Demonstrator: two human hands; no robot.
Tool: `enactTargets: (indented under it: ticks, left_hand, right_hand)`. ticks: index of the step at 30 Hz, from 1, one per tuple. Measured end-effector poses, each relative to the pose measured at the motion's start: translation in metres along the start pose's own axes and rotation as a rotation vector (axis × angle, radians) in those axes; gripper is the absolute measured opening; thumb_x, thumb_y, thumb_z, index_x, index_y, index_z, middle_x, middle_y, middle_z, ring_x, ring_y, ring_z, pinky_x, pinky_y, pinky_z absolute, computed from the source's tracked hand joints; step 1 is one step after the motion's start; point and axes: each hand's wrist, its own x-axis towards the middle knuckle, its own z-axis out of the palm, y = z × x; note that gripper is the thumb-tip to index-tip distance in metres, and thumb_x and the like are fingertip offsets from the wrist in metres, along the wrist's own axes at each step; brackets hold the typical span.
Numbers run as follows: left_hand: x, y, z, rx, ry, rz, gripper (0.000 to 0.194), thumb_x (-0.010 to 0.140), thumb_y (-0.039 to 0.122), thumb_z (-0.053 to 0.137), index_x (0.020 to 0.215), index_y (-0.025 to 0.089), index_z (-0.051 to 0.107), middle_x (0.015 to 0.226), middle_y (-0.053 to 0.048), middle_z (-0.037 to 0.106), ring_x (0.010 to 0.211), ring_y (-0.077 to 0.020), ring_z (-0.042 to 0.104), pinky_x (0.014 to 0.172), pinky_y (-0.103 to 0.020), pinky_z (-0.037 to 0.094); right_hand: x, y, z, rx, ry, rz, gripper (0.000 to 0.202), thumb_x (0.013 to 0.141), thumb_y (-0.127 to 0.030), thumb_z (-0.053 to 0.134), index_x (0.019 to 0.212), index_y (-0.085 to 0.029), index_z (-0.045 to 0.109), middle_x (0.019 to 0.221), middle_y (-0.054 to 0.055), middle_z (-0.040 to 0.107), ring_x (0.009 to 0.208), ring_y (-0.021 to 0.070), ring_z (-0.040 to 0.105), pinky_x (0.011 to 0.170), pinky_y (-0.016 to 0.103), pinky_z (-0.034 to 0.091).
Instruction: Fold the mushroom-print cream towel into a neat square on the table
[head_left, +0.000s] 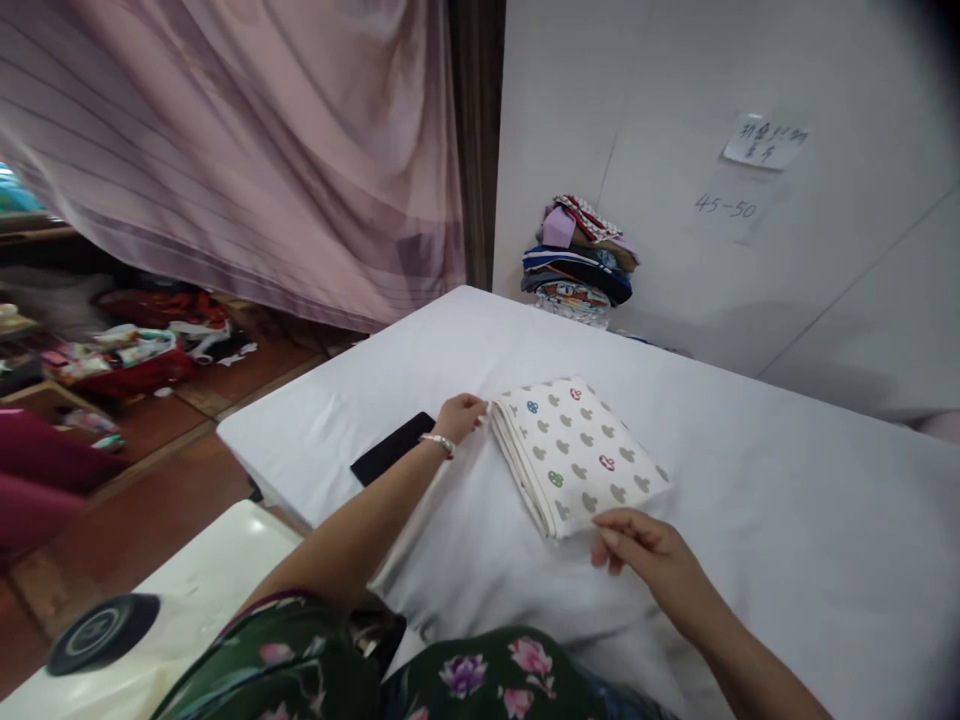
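A folded white cloth printed with grey, red, blue and green mushroom-like shapes lies on the white-covered table. Its layered fold faces left. My left hand, with a bracelet at the wrist, pinches the far left corner of the cloth. At the near edge, my right hand has its thumb and forefinger closed on the cloth's border. A flat black object rests on the table, partly behind my left forearm.
A pile of folded fabrics stands by the wall past the table's far edge. A pink curtain hangs at the back left. A cream stool or bench with a round black object is at lower left. Clutter fills a red container.
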Motion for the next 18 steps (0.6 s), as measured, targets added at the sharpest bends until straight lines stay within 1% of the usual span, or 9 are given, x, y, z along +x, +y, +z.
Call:
enactTargets:
  ticks: [2, 3, 5, 6, 8, 11, 13, 15, 18]
  left_hand:
    - [-0.017, -0.006, 0.009, -0.007, -0.058, -0.022, 0.022, 0.070, 0.038, 0.063, 0.068, 0.015, 0.063, 0.069, -0.004, 0.065, 0.051, -0.0111, 0.054, 0.050, -0.023, 0.040]
    - [-0.023, -0.008, 0.014, -0.008, -0.081, -0.028, 0.021, 0.070, 0.036, 0.063, 0.066, 0.015, 0.062, 0.067, -0.004, 0.065, 0.047, -0.0103, 0.052, 0.047, -0.023, 0.038]
    - [-0.031, -0.010, 0.023, -0.001, -0.096, -0.029, 0.022, 0.071, 0.037, 0.061, 0.063, 0.016, 0.062, 0.061, -0.002, 0.063, 0.042, -0.0092, 0.048, 0.044, -0.023, 0.035]
    - [-0.032, -0.010, 0.026, 0.004, -0.088, -0.023, 0.024, 0.071, 0.038, 0.060, 0.062, 0.016, 0.061, 0.058, -0.001, 0.062, 0.042, -0.0092, 0.047, 0.044, -0.023, 0.033]
    - [-0.032, -0.008, 0.029, 0.018, -0.046, 0.005, 0.026, 0.071, 0.040, 0.060, 0.060, 0.016, 0.062, 0.055, 0.000, 0.060, 0.046, -0.0107, 0.048, 0.048, -0.023, 0.034]
    - [-0.029, -0.005, 0.030, 0.085, 0.018, 0.075, 0.027, 0.070, 0.042, 0.061, 0.062, 0.017, 0.064, 0.058, 0.000, 0.060, 0.058, -0.0140, 0.053, 0.055, -0.025, 0.035]
    - [-0.029, -0.004, 0.030, 0.128, 0.029, 0.092, 0.028, 0.070, 0.043, 0.060, 0.063, 0.016, 0.066, 0.058, 0.000, 0.059, 0.060, -0.0147, 0.053, 0.056, -0.025, 0.035]
    - [-0.030, -0.004, 0.033, 0.125, 0.013, 0.076, 0.029, 0.071, 0.043, 0.060, 0.064, 0.016, 0.067, 0.055, 0.000, 0.057, 0.057, -0.0137, 0.051, 0.054, -0.025, 0.034]
    - [-0.032, -0.004, 0.039, 0.080, -0.037, 0.048, 0.024, 0.074, 0.035, 0.058, 0.071, 0.014, 0.069, 0.050, 0.002, 0.053, 0.049, -0.0107, 0.047, 0.049, -0.023, 0.034]
  right_hand:
    - [0.019, -0.006, 0.009, -0.234, 0.065, -0.199, 0.017, 0.077, -0.038, 0.060, 0.084, -0.024, 0.067, 0.075, 0.002, 0.065, 0.069, 0.0174, 0.057, 0.065, 0.029, 0.043]
    - [0.028, -0.009, 0.015, -0.344, 0.075, -0.285, 0.016, 0.078, -0.037, 0.058, 0.083, -0.025, 0.067, 0.077, 0.002, 0.064, 0.071, 0.0177, 0.056, 0.066, 0.029, 0.042]
    - [0.042, -0.013, 0.027, -0.537, 0.058, -0.400, 0.016, 0.080, -0.038, 0.055, 0.082, -0.025, 0.066, 0.077, 0.002, 0.061, 0.073, 0.0180, 0.054, 0.066, 0.029, 0.039]
    - [0.048, -0.014, 0.032, -0.629, 0.050, -0.424, 0.017, 0.081, -0.038, 0.054, 0.081, -0.025, 0.064, 0.076, 0.002, 0.059, 0.073, 0.0181, 0.052, 0.065, 0.029, 0.038]
    - [0.054, -0.014, 0.042, -0.818, 0.053, -0.410, 0.019, 0.081, -0.040, 0.053, 0.079, -0.023, 0.061, 0.074, 0.002, 0.056, 0.073, 0.0185, 0.051, 0.065, 0.029, 0.036]
    - [0.057, -0.010, 0.052, -1.045, 0.062, -0.334, 0.020, 0.079, -0.040, 0.054, 0.080, -0.021, 0.057, 0.080, 0.003, 0.057, 0.079, 0.0195, 0.052, 0.067, 0.028, 0.035]
    - [0.058, -0.006, 0.056, -1.120, 0.064, -0.298, 0.018, 0.080, -0.037, 0.053, 0.084, -0.020, 0.056, 0.086, 0.005, 0.058, 0.085, 0.0202, 0.053, 0.070, 0.028, 0.035]
    - [0.060, -0.003, 0.059, -1.159, 0.067, -0.270, 0.016, 0.080, -0.032, 0.050, 0.088, -0.019, 0.056, 0.091, 0.006, 0.059, 0.089, 0.0205, 0.053, 0.072, 0.028, 0.035]
    - [0.064, -0.003, 0.060, -1.180, 0.063, -0.244, 0.015, 0.081, -0.024, 0.045, 0.087, -0.018, 0.057, 0.091, 0.007, 0.061, 0.088, 0.0199, 0.055, 0.072, 0.027, 0.035]
